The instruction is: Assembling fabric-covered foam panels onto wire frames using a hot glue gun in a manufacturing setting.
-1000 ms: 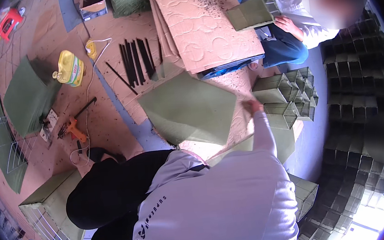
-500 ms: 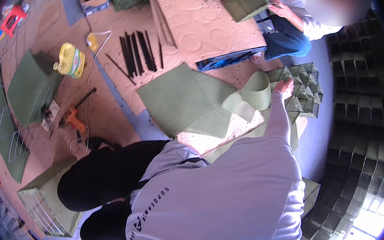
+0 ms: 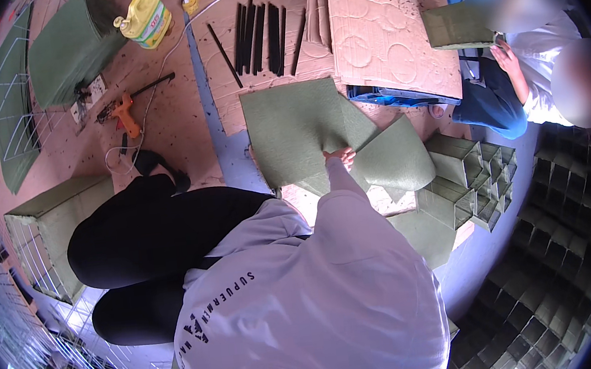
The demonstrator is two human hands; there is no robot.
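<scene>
Large tan cardboard sheet (image 3: 394, 30) flat on floor at top, blue panel (image 3: 401, 95) poking out under its near edge. Big olive-green felt sheet (image 3: 300, 130) flat on pink floor (image 3: 168, 133) just below that, far edge near cardboard, right part overlapped by a second curled olive felt piece (image 3: 400, 155). Stack of green felt-covered open boxes (image 3: 471, 173) just right of curled piece, touching or nearly so; dark rows of more boxes (image 3: 568, 242) fill right side. Green felt-covered wire crate (image 3: 48, 232) far left, well apart. Folded green felt pile (image 3: 69, 50) and wire mesh panels (image 3: 10, 106) top left.

Right arm in grey sleeve (image 3: 337, 202) stretched forward from body, right hand (image 3: 339, 157) at near edge of flat felt sheet where curled piece meets it. Fingers curled down onto felt, pinching its edge by the look; grip not fully visible. Left hand out of sight, state unknown.

Black-trousered legs (image 3: 150, 236) folded to left of arm, close to sheet's near-left corner. Open floor left of sheet up to orange glue gun (image 3: 122, 112) with trailing white cord (image 3: 154, 77). Row of black strips (image 3: 261, 29) beyond sheet's far edge, yellow plastic jug (image 3: 144, 16) further left. Second person (image 3: 515, 82) seated top right, hand on small green felt box (image 3: 459, 27).
</scene>
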